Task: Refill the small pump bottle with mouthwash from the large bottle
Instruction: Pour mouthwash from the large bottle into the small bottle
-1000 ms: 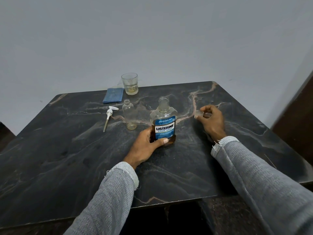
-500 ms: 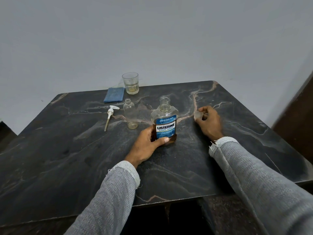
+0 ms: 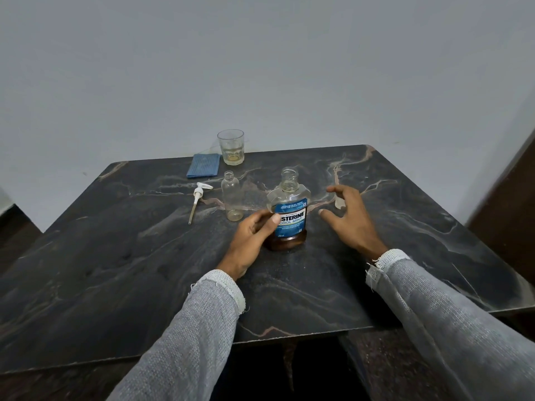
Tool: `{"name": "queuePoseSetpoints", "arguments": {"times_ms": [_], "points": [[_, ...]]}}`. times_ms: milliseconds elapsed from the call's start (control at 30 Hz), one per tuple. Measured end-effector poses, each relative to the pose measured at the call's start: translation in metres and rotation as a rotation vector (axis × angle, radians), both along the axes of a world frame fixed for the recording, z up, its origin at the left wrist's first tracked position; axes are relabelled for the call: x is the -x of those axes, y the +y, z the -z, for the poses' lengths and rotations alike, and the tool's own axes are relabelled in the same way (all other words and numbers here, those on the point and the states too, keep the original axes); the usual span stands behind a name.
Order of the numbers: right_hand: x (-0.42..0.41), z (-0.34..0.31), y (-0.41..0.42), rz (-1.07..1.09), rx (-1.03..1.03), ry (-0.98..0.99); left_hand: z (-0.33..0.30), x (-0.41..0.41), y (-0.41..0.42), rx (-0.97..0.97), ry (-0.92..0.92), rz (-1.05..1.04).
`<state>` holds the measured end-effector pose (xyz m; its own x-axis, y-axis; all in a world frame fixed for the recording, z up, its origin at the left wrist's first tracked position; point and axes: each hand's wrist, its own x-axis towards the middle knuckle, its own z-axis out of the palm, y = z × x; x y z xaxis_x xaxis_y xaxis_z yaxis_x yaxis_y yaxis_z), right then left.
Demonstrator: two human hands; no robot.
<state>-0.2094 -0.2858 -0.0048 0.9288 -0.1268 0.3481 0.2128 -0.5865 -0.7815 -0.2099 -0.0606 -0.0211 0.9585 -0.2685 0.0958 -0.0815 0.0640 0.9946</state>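
grey knit sleeves (image 3: pixel 185 342) — paler, fraying cuffs (image 3: pixel 228 287) — on both arms.

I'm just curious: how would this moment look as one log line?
stage: large bottle uncapped, pour pending | left hand: holding it upright | right hand: open, cap on table | small bottle: open

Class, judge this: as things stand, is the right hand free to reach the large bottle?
Probably yes. The right hand is open beside the large bottle with only bare table between; the cap sits behind it.

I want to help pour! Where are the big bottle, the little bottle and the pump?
big bottle (image 3: pixel 290 217): head view, on its blue label.
little bottle (image 3: pixel 230 195): head view, on its clear body.
pump (image 3: pixel 200 190): head view, on its white head.
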Motion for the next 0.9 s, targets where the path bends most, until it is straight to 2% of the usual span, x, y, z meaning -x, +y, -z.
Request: {"name": "queuePoseSetpoints", "arguments": {"times_ms": [133, 267, 333, 467, 567, 900], "points": [[0.004, -0.011, 0.015, -0.259, -0.076, 0.136, -0.001, 0.006, 0.017, 0.100, 0.049, -0.055], [0.007, -0.014, 0.034, -0.426, -0.134, 0.242, 0.003, 0.015, 0.035, 0.076, -0.003, -0.030], [0.008, -0.012, 0.043, -0.422, -0.153, 0.250, -0.001, 0.013, 0.039, 0.034, -0.070, -0.145], [0.006, -0.008, 0.054, -0.374, -0.238, 0.202, -0.004, -0.009, 0.055, -0.013, -0.191, -0.559], [0.006, -0.007, 0.056, -0.362, -0.285, 0.190, -0.002, -0.025, 0.062, -0.091, -0.218, -0.683], [-0.001, -0.009, 0.054, -0.371, -0.292, 0.191, 0.007, -0.061, 0.057, -0.297, -0.145, -0.472]]}}
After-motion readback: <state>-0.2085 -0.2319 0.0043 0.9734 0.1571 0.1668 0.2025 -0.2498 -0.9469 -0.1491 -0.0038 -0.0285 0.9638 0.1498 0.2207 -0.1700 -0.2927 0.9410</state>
